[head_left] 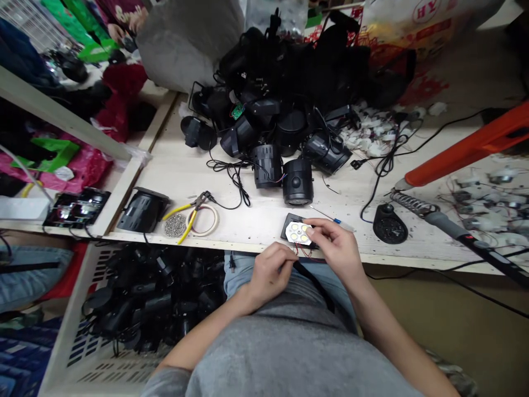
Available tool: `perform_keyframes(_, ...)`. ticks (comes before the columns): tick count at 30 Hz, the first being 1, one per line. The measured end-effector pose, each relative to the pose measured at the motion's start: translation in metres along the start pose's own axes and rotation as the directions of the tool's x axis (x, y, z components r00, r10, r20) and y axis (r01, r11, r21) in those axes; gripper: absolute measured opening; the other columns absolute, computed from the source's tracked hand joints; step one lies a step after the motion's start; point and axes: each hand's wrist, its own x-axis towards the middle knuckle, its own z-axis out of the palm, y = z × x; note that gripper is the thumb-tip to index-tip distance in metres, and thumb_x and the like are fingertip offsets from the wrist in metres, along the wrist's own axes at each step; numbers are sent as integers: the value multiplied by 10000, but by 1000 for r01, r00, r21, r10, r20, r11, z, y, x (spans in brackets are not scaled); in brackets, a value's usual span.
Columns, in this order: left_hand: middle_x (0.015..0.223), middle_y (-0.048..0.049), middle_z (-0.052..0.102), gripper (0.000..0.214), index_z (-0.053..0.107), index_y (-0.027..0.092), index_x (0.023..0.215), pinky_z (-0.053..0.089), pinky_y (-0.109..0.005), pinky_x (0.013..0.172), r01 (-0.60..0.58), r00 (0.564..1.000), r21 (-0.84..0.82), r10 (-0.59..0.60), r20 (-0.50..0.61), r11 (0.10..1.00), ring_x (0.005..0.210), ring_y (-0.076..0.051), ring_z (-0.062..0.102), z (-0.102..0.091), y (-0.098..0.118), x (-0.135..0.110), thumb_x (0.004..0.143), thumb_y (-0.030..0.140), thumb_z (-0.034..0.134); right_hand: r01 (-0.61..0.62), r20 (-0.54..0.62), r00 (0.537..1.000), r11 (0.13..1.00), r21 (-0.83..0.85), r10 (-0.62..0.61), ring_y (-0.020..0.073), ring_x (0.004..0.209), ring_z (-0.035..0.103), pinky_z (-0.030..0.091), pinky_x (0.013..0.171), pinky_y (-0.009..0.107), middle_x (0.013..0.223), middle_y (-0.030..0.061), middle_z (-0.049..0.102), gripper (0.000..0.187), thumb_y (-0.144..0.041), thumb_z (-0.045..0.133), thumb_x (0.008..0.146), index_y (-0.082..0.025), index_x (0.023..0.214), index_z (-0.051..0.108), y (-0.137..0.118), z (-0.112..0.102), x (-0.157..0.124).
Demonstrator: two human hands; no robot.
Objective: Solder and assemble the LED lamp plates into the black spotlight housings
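Note:
A white LED board point(298, 234) with yellow round LEDs is pinched at its right edge by my right hand point(336, 251). Beneath it, a black flat part point(286, 227) lies at the table's front edge. Thin red wires point(305, 252) hang from the board. My left hand point(273, 270) is closed with fingertips pressed together beside these wires; whatever they hold is hidden. Just behind the board lies a small screwdriver point(336, 221) with a blue part. Two black lamp housings point(298, 182) stand farther back.
Black housings point(256, 110) are heaped at the back. On the left are yellow-handled pliers point(190, 218), a tape roll point(211, 220) and small screws point(175, 225). A soldering iron point(467, 242) and an orange tool point(467, 146) extend from the right. A crate point(70, 342) of black parts stands below.

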Motion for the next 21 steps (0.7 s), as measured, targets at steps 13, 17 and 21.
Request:
perform_keyframes(13,898,-49,683,204,634,178,1084,560,-248,735,-223,974,177,216,63,958,825,-141,650,4,1,1,948,58,539,87,-65,993,986,-145,-97,97,547,493,417,509,218,666,4,622,348,-443,648,807,-172,989,766,6,0,-3)
perform_keyframes(17,891,-44,631,305,629,193,1190,532,-253,675,-307,945,318,248,212,897,792,-158,599,11,-1,2,954,77,475,115,-77,988,974,-197,-132,100,549,509,431,517,227,695,6,637,310,-421,649,816,-183,981,758,4,-1,-7)
perform_keyframes(21,916,-59,614,338,627,183,1185,519,-274,677,-301,943,358,219,251,884,798,-172,576,12,-1,2,916,55,467,237,-140,950,935,-266,-280,114,643,571,475,585,248,811,28,656,231,-388,657,839,-200,934,750,1,-13,-16)
